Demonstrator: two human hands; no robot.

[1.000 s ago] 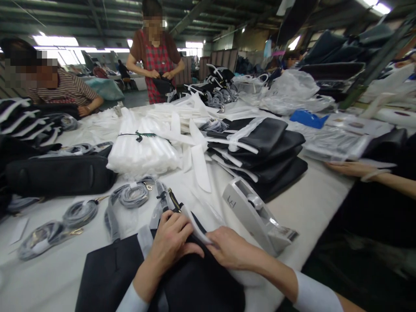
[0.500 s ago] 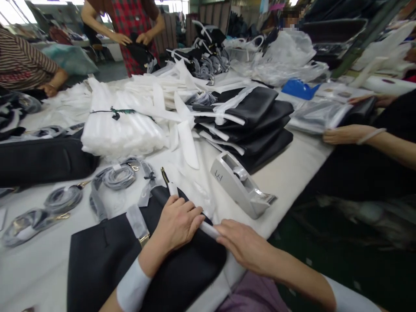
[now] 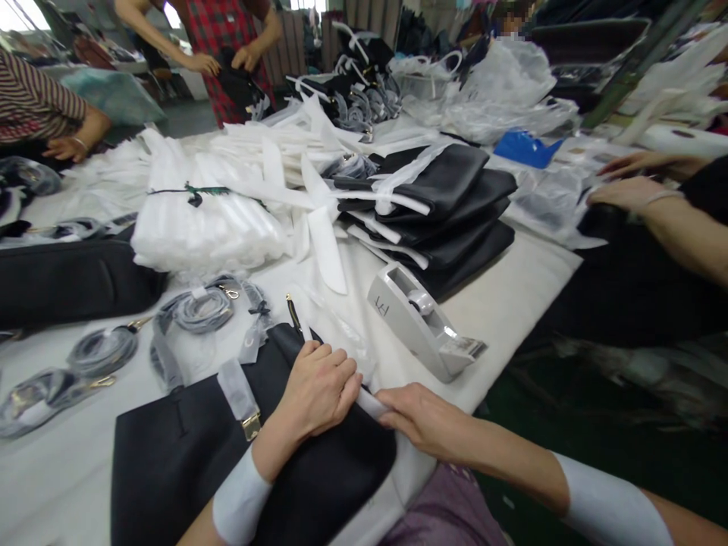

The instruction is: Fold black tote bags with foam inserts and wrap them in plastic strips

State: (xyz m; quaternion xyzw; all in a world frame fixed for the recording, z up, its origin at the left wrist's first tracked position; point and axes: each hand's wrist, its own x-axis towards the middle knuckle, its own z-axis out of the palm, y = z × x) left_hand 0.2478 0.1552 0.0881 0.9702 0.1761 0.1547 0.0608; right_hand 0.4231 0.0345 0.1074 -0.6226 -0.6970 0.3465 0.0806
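Note:
A black bag [image 3: 176, 455] lies flat on the table in front of me, with a clear-wrapped tab and a gold clasp [image 3: 251, 426] on its face. Along its upper right edge runs a white strip [image 3: 372, 404], with a narrow black end with gold metal [image 3: 293, 312] sticking out past my knuckles. My left hand [image 3: 324, 383] is closed over the strip, its fingers wrapped round it. At the strip's lower end my right hand [image 3: 415, 413] pinches it between thumb and fingers. What lies under my left palm is hidden.
Right of the bag stands a grey tape dispenser [image 3: 424, 322]. Behind it are stacked black bags [image 3: 449, 212], and a bundle of white wrapping [image 3: 205, 220] lies further left. Wrapped coiled straps [image 3: 199, 307] lie at left. A co-worker's hands [image 3: 626, 189] work at the right edge.
My left hand has moved slightly right along the strip, while my right hand keeps its pinch. The co-worker's hands at right have shifted, and the clear plastic there lies differently.

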